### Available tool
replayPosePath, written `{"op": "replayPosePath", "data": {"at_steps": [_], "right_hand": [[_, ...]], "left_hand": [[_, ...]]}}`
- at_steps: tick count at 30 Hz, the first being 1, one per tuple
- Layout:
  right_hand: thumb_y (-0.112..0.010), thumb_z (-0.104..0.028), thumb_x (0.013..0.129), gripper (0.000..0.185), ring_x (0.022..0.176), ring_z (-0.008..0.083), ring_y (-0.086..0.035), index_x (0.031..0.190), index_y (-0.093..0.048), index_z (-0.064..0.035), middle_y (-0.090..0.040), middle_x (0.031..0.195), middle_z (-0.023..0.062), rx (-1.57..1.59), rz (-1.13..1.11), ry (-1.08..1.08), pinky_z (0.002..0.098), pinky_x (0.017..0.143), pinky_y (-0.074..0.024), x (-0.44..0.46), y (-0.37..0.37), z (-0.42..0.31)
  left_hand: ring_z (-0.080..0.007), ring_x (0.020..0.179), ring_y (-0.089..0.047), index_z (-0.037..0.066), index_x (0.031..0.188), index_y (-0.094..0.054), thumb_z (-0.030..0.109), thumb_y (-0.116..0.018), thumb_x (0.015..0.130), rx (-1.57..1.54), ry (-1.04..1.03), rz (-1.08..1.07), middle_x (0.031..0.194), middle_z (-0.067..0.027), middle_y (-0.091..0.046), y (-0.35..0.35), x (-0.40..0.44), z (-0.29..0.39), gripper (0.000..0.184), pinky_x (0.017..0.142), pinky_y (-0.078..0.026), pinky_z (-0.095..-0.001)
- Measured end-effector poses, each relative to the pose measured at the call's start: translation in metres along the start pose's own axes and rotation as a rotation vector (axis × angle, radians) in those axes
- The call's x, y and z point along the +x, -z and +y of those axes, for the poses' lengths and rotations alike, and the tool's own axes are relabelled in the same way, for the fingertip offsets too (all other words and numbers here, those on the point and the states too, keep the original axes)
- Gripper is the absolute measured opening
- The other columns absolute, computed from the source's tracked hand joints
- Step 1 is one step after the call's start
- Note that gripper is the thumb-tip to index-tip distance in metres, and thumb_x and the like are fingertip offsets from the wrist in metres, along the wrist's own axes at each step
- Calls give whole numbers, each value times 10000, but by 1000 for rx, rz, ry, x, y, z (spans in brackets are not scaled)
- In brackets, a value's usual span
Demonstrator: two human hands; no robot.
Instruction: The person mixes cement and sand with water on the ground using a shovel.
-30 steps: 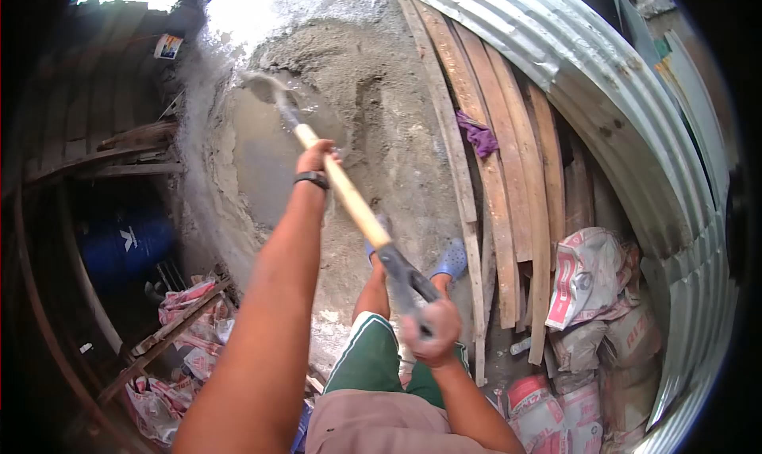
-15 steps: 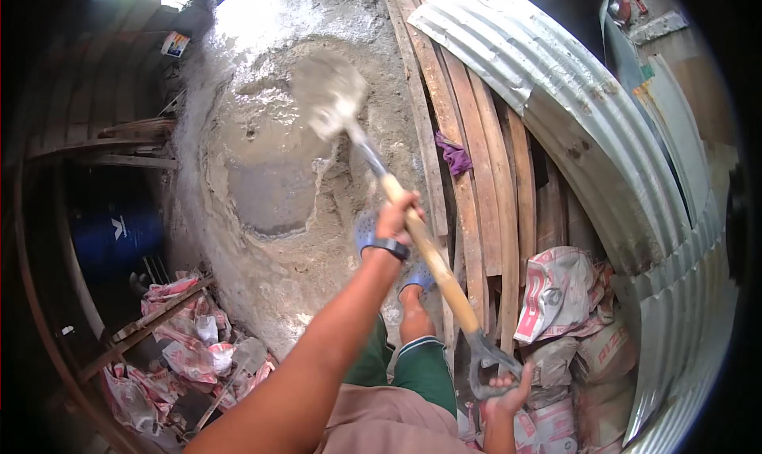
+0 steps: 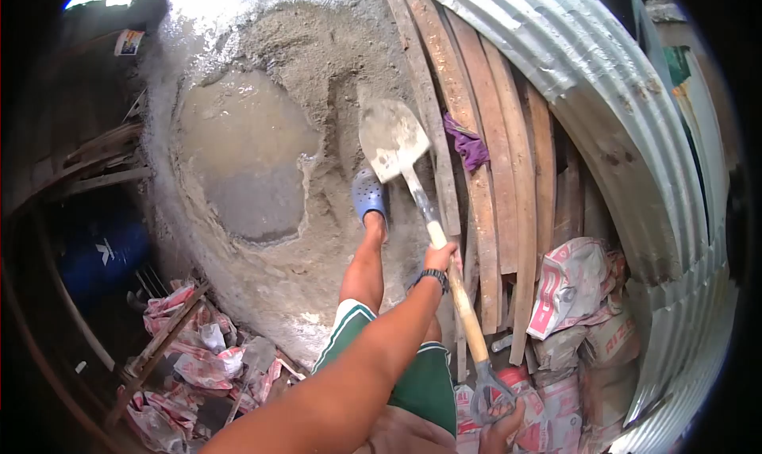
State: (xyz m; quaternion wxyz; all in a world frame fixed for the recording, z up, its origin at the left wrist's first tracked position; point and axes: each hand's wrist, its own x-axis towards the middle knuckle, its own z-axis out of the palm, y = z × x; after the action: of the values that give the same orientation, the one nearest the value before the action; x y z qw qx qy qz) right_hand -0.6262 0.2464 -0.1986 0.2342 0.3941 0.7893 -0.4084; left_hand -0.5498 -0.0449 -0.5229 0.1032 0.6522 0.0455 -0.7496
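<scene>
A shovel (image 3: pixel 467 315) with a wooden shaft slants across the view, held in both hands. My left hand (image 3: pixel 441 257), with a dark watch at the wrist, is wrapped round the upper shaft. Low on the right, my right hand (image 3: pixel 506 417) closes on the grey D-shaped grip. The mortar-smeared blade (image 3: pixel 393 135) is over the right side of the grey mix, near the planks; I cannot tell whether it touches. A pool of water (image 3: pixel 250 128) fills a hollow in the sandy wet mix (image 3: pixel 305 37) left of the blade.
My foot in a blue clog (image 3: pixel 367 192) stands on the mix beside the blade. Long wooden planks (image 3: pixel 496 176), a purple cloth (image 3: pixel 467 143) and corrugated metal sheets (image 3: pixel 627 97) lie right. Cement bags (image 3: pixel 575 287) are stacked lower right; torn bags (image 3: pixel 198 367) and a blue drum (image 3: pixel 103 252) are left.
The shovel blade has swung right and nearer to me, away from the pool's edge. Both hands keep their hold. A clogged foot shows more fully, and the view has shifted.
</scene>
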Motion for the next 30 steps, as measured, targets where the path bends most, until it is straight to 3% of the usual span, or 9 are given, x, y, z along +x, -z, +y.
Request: {"op": "replayPosePath", "data": {"at_steps": [3, 4, 10, 17, 21, 23, 24, 27, 30], "right_hand": [[-583, -408, 938, 333, 485, 111, -369, 760, -443, -164, -349, 589, -38, 66, -73, 14, 294, 477, -346, -4, -133, 6], [-581, -394, 942, 329, 485, 113, -355, 757, -435, -163, -341, 589, -38, 65, -134, 77, 298, 481, -337, -18, -205, 3], [-607, -383, 922, 345, 472, 125, -353, 735, -425, -158, -336, 571, -42, 88, -315, 26, 311, 477, -342, -67, -405, -44], [-613, -363, 916, 345, 456, 132, -390, 723, -419, -153, -380, 569, -27, 72, -411, 56, 305, 462, -366, -152, -404, -74], [-595, -275, 932, 248, 505, 120, -448, 796, -483, -101, -436, 606, 1, 14, -570, 326, 287, 484, -401, -189, -377, -88], [-591, -273, 914, 253, 547, 146, -489, 778, -503, -78, -504, 639, 44, -287, -716, 778, 323, 506, -413, -195, -366, -93], [-591, -273, 914, 253, 547, 146, -489, 778, -503, -78, -504, 639, 44, -283, -716, 773, 323, 506, -413, -195, -363, -98], [-690, -193, 768, 217, 605, 273, -504, 776, -528, -48, -522, 699, 90, -415, -952, 1634, 423, 646, -470, -198, -368, -117], [-697, -138, 719, 201, 679, 323, -514, 781, -524, -57, -517, 740, 110, -505, -1045, 1661, 476, 766, -482, -180, -357, -138]], "left_hand": [[-239, 470, -616, 9, 850, -606, 112, -661, 844, 158, -253, 6, 628, -105, -613, 10, 68, 95, 117, 430, -524, -376], [-250, 484, -626, 8, 849, -595, 114, -653, 848, 113, -243, -96, 632, -113, -617, 11, 91, 187, 121, 450, -537, -389], [-227, 508, -606, -3, 849, -575, 96, -650, 860, -25, -396, -63, 649, -107, -599, -8, 125, 397, 124, 489, -548, -367], [-195, 536, -591, 8, 863, -570, 102, -657, 850, -102, -439, -55, 682, -79, -579, 19, 57, 451, 129, 491, -547, -356], [-173, 532, -563, 62, 839, -549, 116, -687, 828, -336, -372, -139, 675, -47, -553, 45, 20, 454, 149, 508, -544, -329], [-156, 512, -537, 99, 811, -529, 136, -691, 832, -374, -346, -121, 634, -18, -528, 52, -23, 469, 167, 498, -530, -322], [-149, 504, -525, 116, 799, -518, 148, -694, 832, -436, -339, -136, 617, -5, -515, 61, -35, 471, 183, 490, -516, -315], [-145, 499, -496, 149, 828, -506, 235, -708, 829, -514, -381, -159, 607, 13, -492, 83, -70, 480, 219, 484, -483, -322], [-153, 514, -497, 159, 816, -499, 261, -716, 839, -588, -413, -119, 621, 6, -490, 76, -118, 479, 241, 506, -482, -336]]}}
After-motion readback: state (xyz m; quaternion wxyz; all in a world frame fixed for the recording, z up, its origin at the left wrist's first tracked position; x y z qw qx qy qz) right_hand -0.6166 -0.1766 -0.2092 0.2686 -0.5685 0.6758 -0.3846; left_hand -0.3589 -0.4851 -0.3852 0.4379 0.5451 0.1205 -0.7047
